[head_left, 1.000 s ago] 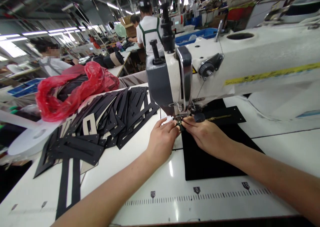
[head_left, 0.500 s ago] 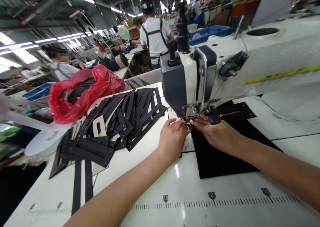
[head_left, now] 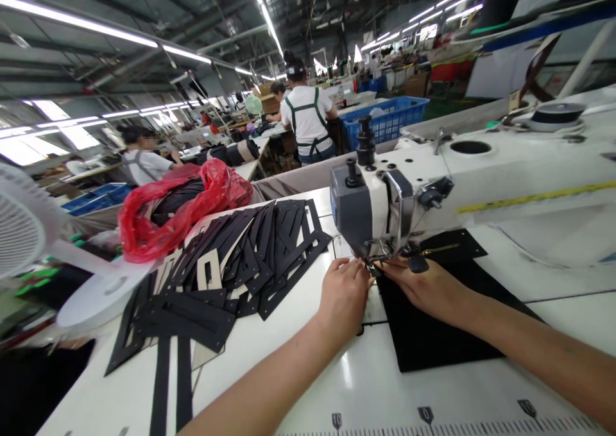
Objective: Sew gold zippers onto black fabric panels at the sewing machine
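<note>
Under the head of the white sewing machine (head_left: 353, 208), a black fabric piece (head_left: 443, 333) lies flat, its far left corner near the presser foot. My right hand (head_left: 428, 288) is on this piece with fingers close together, the tips gripping its edge beside the foot. From the left, my left hand (head_left: 344, 295) meets the needle area with curled, closed fingers; whatever is between their tips is hidden. A black strip with a gold-coloured zipper (head_left: 440, 249) sits behind my right hand, partly covered by the machine.
Left of the machine, black frame-shaped pieces (head_left: 192, 314) are heaped on the white table (head_left: 269, 372). Behind them is a red plastic bag (head_left: 144, 231) with dark material inside. A white fan (head_left: 29, 231) stands at far left. Co-workers (head_left: 308, 118) are beyond the table.
The whole view has tilted upward and shifted, so the table and machine appear lower. Both hands stay beside the presser foot, and the black fabric piece has barely moved against the machine.
</note>
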Motion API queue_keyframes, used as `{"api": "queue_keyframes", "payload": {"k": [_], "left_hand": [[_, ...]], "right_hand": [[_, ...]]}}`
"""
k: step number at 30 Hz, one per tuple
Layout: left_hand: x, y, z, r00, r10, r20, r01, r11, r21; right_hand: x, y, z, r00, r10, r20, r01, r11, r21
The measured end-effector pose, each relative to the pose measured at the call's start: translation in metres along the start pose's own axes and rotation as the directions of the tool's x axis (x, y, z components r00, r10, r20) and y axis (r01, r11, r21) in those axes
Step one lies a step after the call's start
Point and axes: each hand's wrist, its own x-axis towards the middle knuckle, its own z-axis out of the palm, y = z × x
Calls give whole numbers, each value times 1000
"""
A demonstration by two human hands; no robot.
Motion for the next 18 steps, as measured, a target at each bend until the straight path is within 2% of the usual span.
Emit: {"api": "queue_keyframes", "payload": {"k": [8,12,14,16,17,18], "left_hand": [[1,1,2,1000,-24,-17,24,1000,-13],[0,1,0,998,-55,-2,55,998,-27],[-3,2,-8,997,-79,13,80,996,-49],[-11,4,-20,996,-71,46,75,994,-79],[-16,5,-26,996,-52,70,59,994,-93],[-22,7,-32,995,-31,96,41,994,-103]], "right_hand": [[-1,1,6,998,4,-60,-2,1000,30],[-6,1,-1,991,83,-107,-96,989,-115],[-17,-9,-14,982,141,-122,-166,960,-226],[-33,-28,-29,982,148,-120,-180,927,-329],[-42,-41,-36,985,122,-123,-160,912,-378],[-49,-54,-42,990,37,-133,-91,903,-420]]}}
